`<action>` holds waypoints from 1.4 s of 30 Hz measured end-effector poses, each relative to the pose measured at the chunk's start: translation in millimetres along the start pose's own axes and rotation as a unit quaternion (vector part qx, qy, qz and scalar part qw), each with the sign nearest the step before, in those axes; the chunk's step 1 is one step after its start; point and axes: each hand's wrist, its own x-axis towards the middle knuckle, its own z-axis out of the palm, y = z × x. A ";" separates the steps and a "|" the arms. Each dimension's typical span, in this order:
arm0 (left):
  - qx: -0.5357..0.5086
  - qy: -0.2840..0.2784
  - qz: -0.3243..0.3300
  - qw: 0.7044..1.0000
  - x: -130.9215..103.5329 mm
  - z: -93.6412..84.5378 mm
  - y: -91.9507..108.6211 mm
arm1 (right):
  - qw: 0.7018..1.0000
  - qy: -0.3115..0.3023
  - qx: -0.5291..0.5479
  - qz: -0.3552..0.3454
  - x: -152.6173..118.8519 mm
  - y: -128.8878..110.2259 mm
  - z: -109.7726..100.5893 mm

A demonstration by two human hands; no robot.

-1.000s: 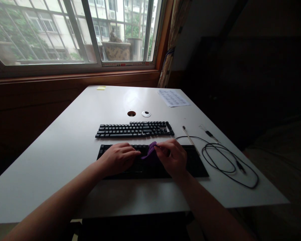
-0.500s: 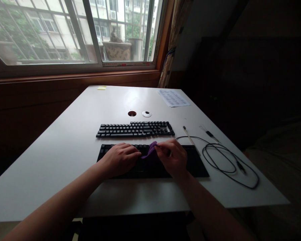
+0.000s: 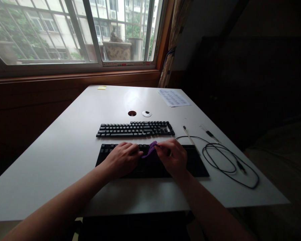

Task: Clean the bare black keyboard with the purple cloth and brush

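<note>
A black keyboard (image 3: 198,167) lies near the front of the white table, with some keys visible along its upper left. Over its middle, my right hand (image 3: 174,155) pinches a purple cloth (image 3: 152,150) between thumb and fingers. My left hand (image 3: 124,157) is closed over the left half of the keyboard, its fingertips beside the cloth's left end; what they hold is hidden. Just beyond, black keycaps (image 3: 135,130) are laid out in rows like a keyboard, with gaps at the right.
A thin brush (image 3: 190,136) lies at the keyboard's upper right, near a wire-ended tool (image 3: 210,134). A coiled black cable (image 3: 230,170) spreads to the right. Farther back are a round cable hole (image 3: 132,113), its white cover (image 3: 146,114), printed papers (image 3: 174,98) and a yellow note (image 3: 101,88).
My left hand's fingers have curled in more, and its knuckles have shifted slightly toward the cloth. The right hand and cloth are nearly unmoved.
</note>
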 end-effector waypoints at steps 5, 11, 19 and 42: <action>0.017 -0.006 -0.005 1.000 0.4 2.9 1.9 | 1.000 -0.001 -0.008 0.003 -0.2 0.3 0.3; 0.026 -0.017 0.003 1.000 2.6 2.0 3.4 | 1.000 0.003 -0.002 -0.007 0.8 -0.8 0.4; 0.030 -0.019 0.012 0.999 4.5 0.2 3.2 | 1.000 0.004 -0.001 0.000 0.5 -0.6 0.1; -0.009 0.021 -0.006 1.000 -0.3 0.4 -2.3 | 1.000 0.005 0.006 0.003 1.7 -1.5 1.0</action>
